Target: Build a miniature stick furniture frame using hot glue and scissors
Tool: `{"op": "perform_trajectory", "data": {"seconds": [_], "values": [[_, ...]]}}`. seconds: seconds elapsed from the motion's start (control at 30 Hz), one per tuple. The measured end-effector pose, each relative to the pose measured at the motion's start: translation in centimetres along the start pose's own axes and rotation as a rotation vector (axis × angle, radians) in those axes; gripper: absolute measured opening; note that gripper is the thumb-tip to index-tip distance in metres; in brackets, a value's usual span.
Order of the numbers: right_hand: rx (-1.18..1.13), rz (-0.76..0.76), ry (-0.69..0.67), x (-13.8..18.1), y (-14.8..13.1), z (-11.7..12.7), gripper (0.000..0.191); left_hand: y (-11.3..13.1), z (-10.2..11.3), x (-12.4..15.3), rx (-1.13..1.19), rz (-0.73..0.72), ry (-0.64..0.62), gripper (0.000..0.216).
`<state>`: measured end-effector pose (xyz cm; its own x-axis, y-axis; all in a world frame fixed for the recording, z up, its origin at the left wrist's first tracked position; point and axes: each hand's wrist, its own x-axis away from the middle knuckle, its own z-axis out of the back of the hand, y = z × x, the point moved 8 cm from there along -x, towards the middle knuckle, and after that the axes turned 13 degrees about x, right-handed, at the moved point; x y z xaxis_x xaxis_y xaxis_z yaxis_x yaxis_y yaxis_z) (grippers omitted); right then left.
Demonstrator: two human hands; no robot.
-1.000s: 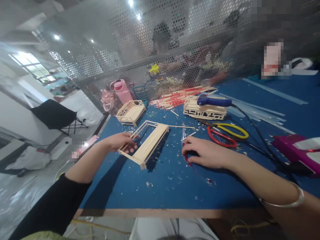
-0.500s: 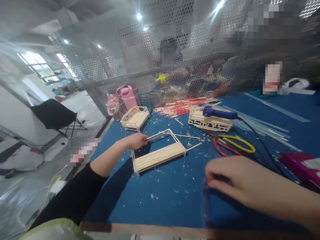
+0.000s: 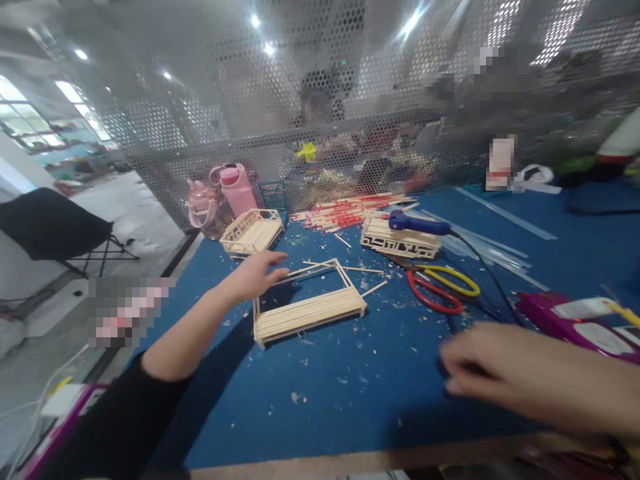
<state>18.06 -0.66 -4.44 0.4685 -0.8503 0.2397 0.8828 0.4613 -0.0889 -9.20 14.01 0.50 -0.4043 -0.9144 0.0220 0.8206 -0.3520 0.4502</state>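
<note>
On the blue tabletop (image 3: 320, 420) lies a small frame of thin wooden sticks (image 3: 310, 313), its front half decked with sticks laid side by side and its back half bare. My left hand (image 3: 253, 275) is at its far left corner, fingers apart above the rail; whether a fingertip touches the rail I cannot tell. Loose sticks (image 3: 374, 288) poke out by the frame's right side. My right hand (image 3: 480, 357) is over the table at right, blurred, fingers partly curled; nothing shows hanging from it. Scissors (image 3: 445, 283) with red and yellow handles lie just beyond it.
A blue glue gun (image 3: 420, 225) rests on a second stick model (image 3: 400, 240); another stick model (image 3: 255, 233) stands near a pink bottle (image 3: 237, 190). Red-marked sticks (image 3: 345, 212), clear strips (image 3: 500, 257) and a purple box (image 3: 545, 313) are around. Perforated metal mesh (image 3: 200, 133) rises behind.
My left hand's fingers have opened off the frame's rail. My right hand has moved right, and the blurred thin strip below it is no longer seen. The view has shifted right.
</note>
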Motion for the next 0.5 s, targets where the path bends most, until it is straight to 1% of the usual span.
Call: {"op": "perform_trajectory", "data": {"seconds": [0.03, 0.07, 0.13, 0.17, 0.23, 0.3, 0.33, 0.43, 0.5], "values": [[0.000, -0.010, -0.023, -1.9, -0.1, 1.0, 0.014, 0.0, 0.7, 1.1, 0.012, -0.002, 0.070, 0.037], [0.007, -0.028, 0.023, -3.8, 0.0, 2.2, 0.012, -0.1, 1.2, 2.5, 0.026, -0.002, 0.126, 0.042], [0.090, -0.074, 0.134, -7.0, 0.7, 3.8, 0.028, -0.4, 1.5, 5.3, 0.059, 0.000, 0.203, 0.052], [0.148, -0.085, 0.154, -8.4, 1.0, 3.9, 0.032, -0.4, 1.3, 6.7, 0.093, -0.019, 0.235, 0.054], [0.182, -0.111, 0.166, -10.4, 1.7, 3.6, 0.029, -0.6, 0.3, 8.9, 0.092, -0.025, 0.248, 0.059], [0.187, -0.122, 0.157, -11.4, 2.1, 3.1, 0.024, -0.9, -1.1, 10.1, 0.059, -0.023, 0.251, 0.066], [0.188, -0.129, 0.148, -11.5, 2.1, 3.0, 0.022, -0.8, -1.7, 10.3, 0.049, -0.037, 0.262, 0.066], [0.179, -0.180, 0.111, -11.0, 2.1, 3.0, 0.020, -0.4, -2.7, 10.0, 0.064, -0.097, 0.276, 0.050], [0.153, -0.228, 0.103, -10.3, 2.0, 3.2, 0.019, -0.3, -2.8, 9.3, 0.094, -0.100, 0.257, 0.042]]}}
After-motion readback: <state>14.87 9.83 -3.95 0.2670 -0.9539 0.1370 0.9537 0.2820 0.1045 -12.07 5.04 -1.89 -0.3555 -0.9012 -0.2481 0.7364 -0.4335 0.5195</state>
